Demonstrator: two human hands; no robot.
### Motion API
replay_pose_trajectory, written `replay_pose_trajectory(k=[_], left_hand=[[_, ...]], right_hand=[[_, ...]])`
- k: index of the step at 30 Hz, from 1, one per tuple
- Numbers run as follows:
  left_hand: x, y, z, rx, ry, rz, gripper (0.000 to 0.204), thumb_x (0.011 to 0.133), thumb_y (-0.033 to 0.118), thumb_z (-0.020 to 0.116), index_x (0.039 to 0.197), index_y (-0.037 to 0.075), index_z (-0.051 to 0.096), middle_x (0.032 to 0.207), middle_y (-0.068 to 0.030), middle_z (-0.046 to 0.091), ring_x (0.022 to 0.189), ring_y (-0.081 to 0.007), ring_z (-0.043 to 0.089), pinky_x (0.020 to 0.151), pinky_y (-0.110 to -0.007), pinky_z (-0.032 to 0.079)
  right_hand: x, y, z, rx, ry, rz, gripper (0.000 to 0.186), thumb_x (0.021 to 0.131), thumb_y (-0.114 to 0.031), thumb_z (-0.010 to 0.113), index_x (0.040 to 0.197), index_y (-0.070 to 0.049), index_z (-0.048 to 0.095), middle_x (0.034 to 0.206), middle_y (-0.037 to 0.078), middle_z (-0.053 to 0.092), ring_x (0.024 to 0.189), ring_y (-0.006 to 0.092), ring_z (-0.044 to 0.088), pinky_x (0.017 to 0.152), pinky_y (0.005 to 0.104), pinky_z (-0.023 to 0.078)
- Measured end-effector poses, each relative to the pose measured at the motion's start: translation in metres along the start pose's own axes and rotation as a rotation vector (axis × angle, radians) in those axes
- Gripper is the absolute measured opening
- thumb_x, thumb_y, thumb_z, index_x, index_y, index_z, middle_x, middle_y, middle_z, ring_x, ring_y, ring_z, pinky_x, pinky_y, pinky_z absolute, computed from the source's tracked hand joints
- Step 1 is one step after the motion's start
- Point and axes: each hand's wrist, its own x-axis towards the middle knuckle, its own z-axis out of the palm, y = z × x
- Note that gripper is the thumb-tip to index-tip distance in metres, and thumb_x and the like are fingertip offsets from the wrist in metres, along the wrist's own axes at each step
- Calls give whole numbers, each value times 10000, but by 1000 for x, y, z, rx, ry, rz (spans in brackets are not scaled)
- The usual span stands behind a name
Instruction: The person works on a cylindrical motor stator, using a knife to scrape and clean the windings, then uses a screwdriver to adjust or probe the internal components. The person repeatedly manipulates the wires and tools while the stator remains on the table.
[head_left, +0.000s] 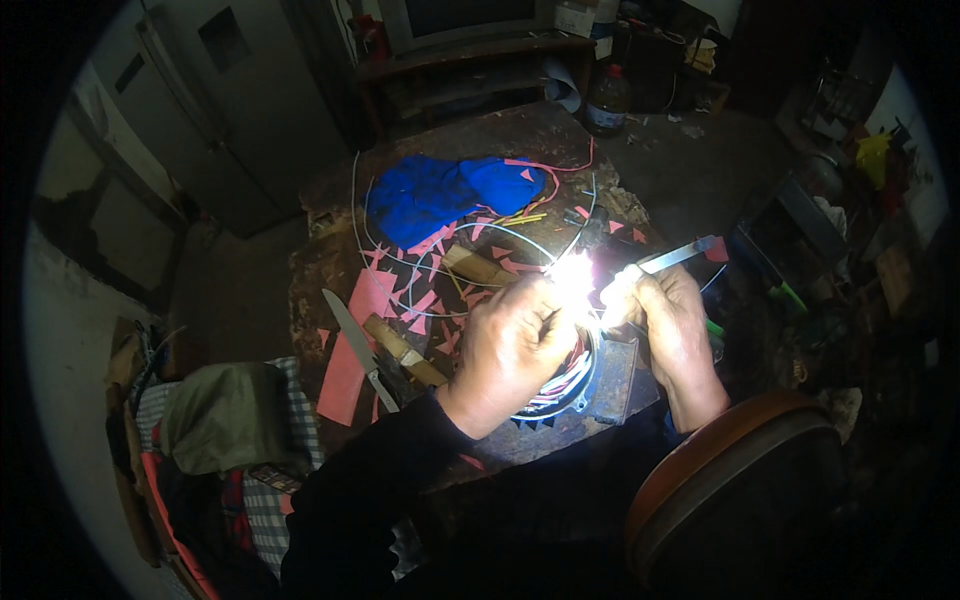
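Observation:
Strong glare hides the spot between my fingertips. My left hand [515, 345] is closed in a pinch beside it, and what the fingers hold cannot be made out. Closed too, my right hand [672, 325] has a flat metal strip [678, 256] with a reddish end sticking out of its grip toward the upper right. Below my hands sits a round motor stator [582, 400], its ring packed with red and white windings; my left hand partly covers it. Thin pale wires [505, 232] loop over the table from near the glare.
The worn table [318, 265] carries a blue cloth [440, 195], pink paper pieces [343, 385], a knife [350, 330], wooden blocks [403, 350] and a dark block [615, 380]. A rounded orange-brown rim [700, 450] shows at lower right. Behind the table stands a large bottle [607, 100].

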Motion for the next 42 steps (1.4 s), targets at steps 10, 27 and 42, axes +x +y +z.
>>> replay_pose_trajectory(k=[10,27,42], left_hand=[[-7,12,-5,524,-92,323,147,883,-9,802,967,44,692,866,-123,667,736,-329,720,651,-427,607],[-5,5,-13,548,-88,392,160,868,-18,826,942,26,692,860,-129,674,690,-329,721,603,-422,596],[-10,2,-13,531,-96,464,196,864,2,833,1027,3,723,972,-158,735,790,-327,769,678,-411,650]], right_hand=[[-10,-18,-5,-268,-16,-211,146,1133,-130,690,1178,9,689,995,127,844,845,167,808,741,313,649],[-8,-5,-29,-254,-97,-134,133,1078,92,661,1195,30,674,1016,65,773,911,103,741,798,295,607],[-21,-18,-13,-56,-225,85,173,1097,-71,736,1161,88,761,952,128,827,798,165,808,749,294,656]])
